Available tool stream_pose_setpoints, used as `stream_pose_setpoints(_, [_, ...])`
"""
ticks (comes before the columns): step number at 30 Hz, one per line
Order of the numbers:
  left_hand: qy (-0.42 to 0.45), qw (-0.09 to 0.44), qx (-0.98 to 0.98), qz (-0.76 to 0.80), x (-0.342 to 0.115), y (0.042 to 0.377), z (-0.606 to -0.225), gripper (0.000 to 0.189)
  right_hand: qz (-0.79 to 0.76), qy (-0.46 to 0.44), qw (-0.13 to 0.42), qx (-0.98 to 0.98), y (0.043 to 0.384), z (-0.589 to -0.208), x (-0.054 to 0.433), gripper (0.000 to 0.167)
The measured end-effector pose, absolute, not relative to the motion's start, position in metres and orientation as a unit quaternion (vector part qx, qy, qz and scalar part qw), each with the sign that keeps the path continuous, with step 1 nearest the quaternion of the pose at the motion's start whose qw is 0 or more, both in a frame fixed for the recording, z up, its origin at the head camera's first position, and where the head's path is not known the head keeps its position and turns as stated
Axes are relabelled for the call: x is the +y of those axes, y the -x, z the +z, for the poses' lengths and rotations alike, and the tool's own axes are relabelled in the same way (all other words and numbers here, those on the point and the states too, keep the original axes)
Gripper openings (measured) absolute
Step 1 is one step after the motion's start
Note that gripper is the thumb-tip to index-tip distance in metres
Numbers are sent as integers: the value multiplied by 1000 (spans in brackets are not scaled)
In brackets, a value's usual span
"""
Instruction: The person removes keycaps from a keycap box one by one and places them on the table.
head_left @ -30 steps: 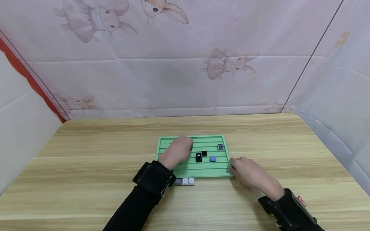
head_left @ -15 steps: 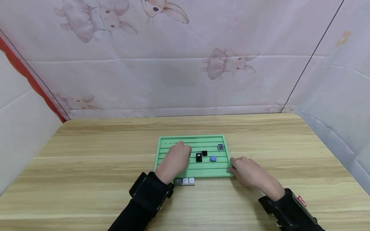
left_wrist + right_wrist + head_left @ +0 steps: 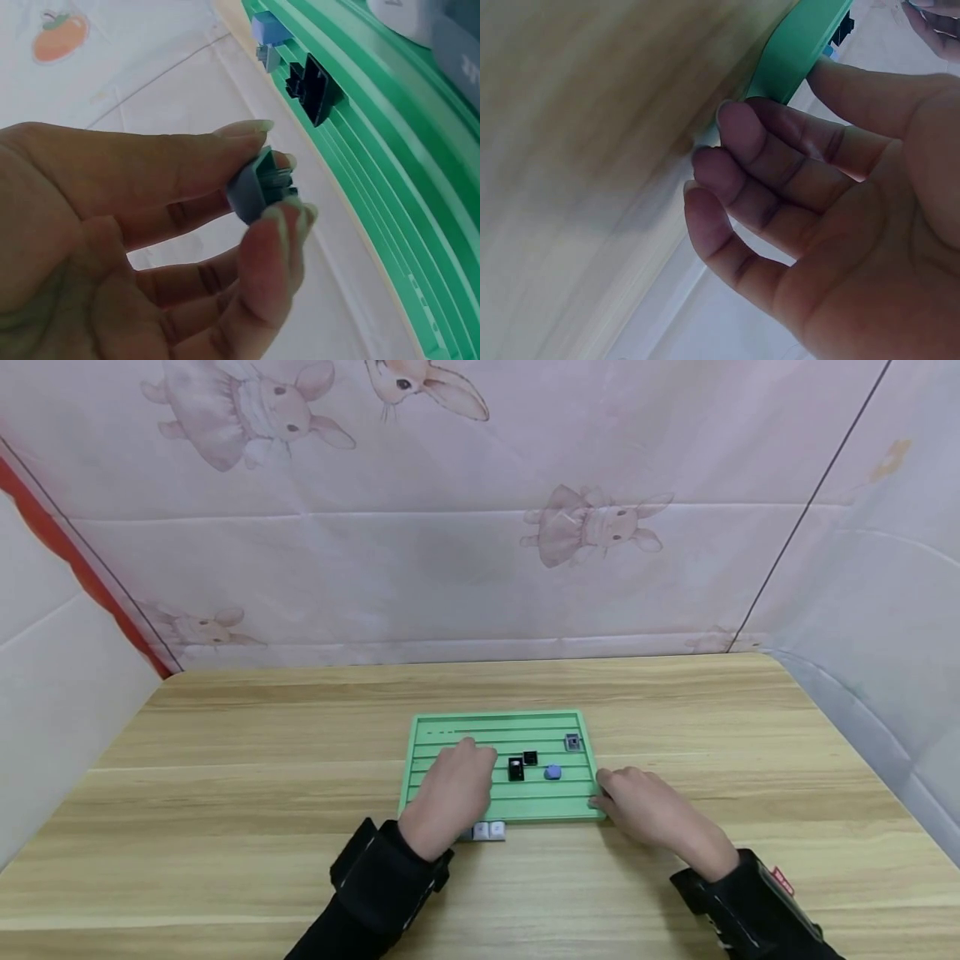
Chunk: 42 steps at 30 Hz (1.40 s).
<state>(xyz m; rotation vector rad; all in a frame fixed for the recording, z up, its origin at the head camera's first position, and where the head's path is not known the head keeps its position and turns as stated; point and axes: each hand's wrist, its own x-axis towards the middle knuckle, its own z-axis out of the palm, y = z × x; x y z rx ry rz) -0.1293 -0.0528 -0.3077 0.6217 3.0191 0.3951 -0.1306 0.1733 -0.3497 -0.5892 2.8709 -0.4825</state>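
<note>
My left hand [image 3: 453, 789] is over the left half of a green ridged tray [image 3: 540, 810]. In the left wrist view, thumb and fingertips pinch a dark grey-blue keycap [image 3: 246, 193], its hollow stem side facing away from the palm. At the tray's front right corner my right hand [image 3: 648, 806] grips the edge between thumb and index finger, the other fingers loosely curled beside it. On the tray lie two black keycaps [image 3: 516, 769], a blue-purple keycap [image 3: 552, 772] and, farther right, an upturned greyish keycap [image 3: 572, 742].
White keycaps [image 3: 489, 831] stand in a row just before the tray's front edge, partly behind my left wrist. The wooden table [image 3: 247, 793] reaches a patterned cloth wall [image 3: 420, 577] at the back, with pale cloth on both sides.
My left hand has drawn back toward me and slightly left across the tray, now covering the dark keycap at the front row. The right hand stays at the corner.
</note>
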Motion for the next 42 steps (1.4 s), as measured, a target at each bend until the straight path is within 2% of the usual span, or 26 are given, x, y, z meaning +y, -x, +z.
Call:
stream_pose_setpoints(7, [-198,25,972,120,-50,124,-305,17,-162,196,85,963,131,-350,173,11])
stream_pose_setpoints(17, [-227,43,965,123,-50,117,-305,14,-166,196,84,963,131,-351,173,11])
stream_pose_setpoints(27, [-234,20,965,114,-50,111,-304,17,-163,198,82,963,130,-351,173,13])
stream_pose_setpoints(42, [-242,24,967,75,-48,108,-305,20,-163,200,80,963,130,-351,173,12])
